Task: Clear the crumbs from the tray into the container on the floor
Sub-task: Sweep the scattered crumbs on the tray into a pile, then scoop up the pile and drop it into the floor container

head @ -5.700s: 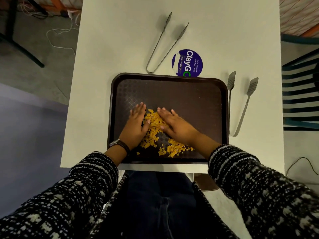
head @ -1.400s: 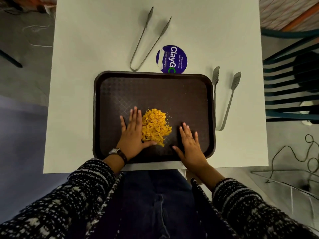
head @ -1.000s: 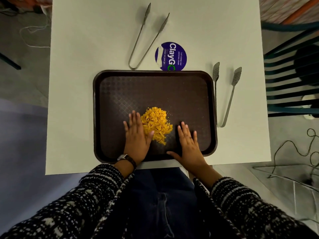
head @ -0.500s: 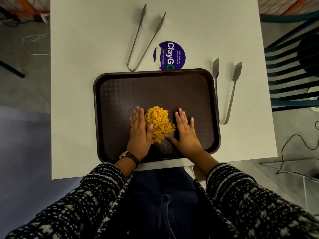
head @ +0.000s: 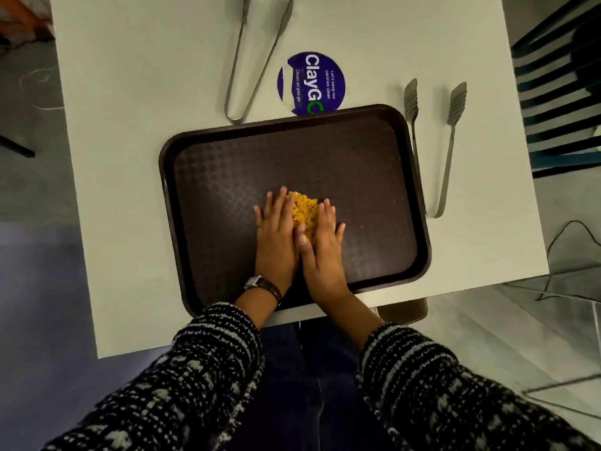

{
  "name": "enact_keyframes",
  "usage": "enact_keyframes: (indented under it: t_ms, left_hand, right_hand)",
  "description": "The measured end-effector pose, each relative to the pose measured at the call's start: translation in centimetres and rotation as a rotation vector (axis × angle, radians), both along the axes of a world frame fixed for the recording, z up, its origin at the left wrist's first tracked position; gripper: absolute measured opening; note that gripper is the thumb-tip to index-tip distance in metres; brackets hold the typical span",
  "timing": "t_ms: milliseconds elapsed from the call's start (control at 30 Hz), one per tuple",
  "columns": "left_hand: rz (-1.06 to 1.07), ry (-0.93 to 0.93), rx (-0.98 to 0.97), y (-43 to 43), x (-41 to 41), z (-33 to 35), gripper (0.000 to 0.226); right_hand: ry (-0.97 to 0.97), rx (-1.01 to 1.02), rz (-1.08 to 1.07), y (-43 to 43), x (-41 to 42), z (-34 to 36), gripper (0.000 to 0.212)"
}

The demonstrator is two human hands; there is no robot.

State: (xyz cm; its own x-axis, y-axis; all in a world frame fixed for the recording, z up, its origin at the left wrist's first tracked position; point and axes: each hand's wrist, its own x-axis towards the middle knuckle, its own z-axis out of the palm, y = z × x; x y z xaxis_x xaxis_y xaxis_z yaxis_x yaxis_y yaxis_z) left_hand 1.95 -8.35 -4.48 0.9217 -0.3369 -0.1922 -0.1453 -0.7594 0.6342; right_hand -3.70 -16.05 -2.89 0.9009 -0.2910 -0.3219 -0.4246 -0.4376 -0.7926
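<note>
Tray (head: 357, 177): dark brown, diamond-grid texture. Crumbs (head: 305, 211): yellow-orange. Worktop (head: 146, 125): pale greenish white. Round sticker (head: 310, 83): deep blue, white lettering, one green mark. Sleeves (head: 211, 369): black-and-white flecked knit, banded cuffs. Far tongs (head: 234, 117) and right-hand tongs (head: 457, 100): dull grey metal

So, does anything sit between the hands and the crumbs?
Nothing visible does. The left hand and the right hand touch either side of the crumbs directly, fingers straight, on the tray.

Tray (head: 227, 177) sits on the table (head: 146, 125), near the front edge. Crumbs (head: 304, 211) piled mid-tray, left hand (head: 276, 242) and right hand (head: 322, 252) flanking them. Far tongs (head: 250, 60) and sticker (head: 312, 81) lie behind the tray, side tongs (head: 432, 151) just right.
</note>
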Motion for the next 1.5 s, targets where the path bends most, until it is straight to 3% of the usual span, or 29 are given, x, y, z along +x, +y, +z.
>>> enact_keyframes:
  t_ms: [167,233,300,333,400,533,667,800,1000,1500]
  left_hand:
    - [-0.052,-0.004,-0.069,-0.4,0.2,0.0,0.061]
    - [-0.032,0.044,-0.154,-0.8,0.3,1.0,0.077]
    - [0.033,0.113,-0.231,-1.3,0.4,2.2,0.09]
    - [0.081,0.142,-0.264,-1.5,0.4,2.5,0.086]
    - [0.199,0.214,-0.401,-1.6,0.3,2.4,0.069]
    - [0.517,0.492,-0.866,-1.7,0.0,2.8,0.039]
    - [0.852,0.668,-0.998,-2.1,1.2,4.3,0.035]
    - [1.044,0.921,-1.212,-1.8,2.4,4.7,0.033]
    - [1.043,0.948,-1.279,-2.2,3.3,6.9,0.026]
    - [0.945,0.812,-1.345,-2.9,1.2,10.5,0.028]
  right_hand:
    - [-0.068,0.0,-0.025,1.0,1.4,-0.6,0.081]
    - [-0.082,0.016,-0.054,1.4,1.6,-0.6,0.083]
    - [-0.09,0.061,-0.106,1.7,2.0,-0.2,0.08]
    - [-0.088,0.113,-0.137,1.9,2.2,0.1,0.075]
    - [-0.088,0.282,-0.219,2.2,2.6,1.3,0.064]
    - [-0.055,0.584,-0.407,1.9,3.7,3.5,0.039]
    - [-0.046,0.944,-0.686,1.6,4.7,4.0,0.031]
    - [-0.036,1.277,-0.933,1.9,5.6,3.6,0.025]
    - [-0.068,1.366,-1.043,1.9,6.8,4.4,0.025]
    - [-0.125,1.403,-0.88,0.7,5.2,7.8,0.029]
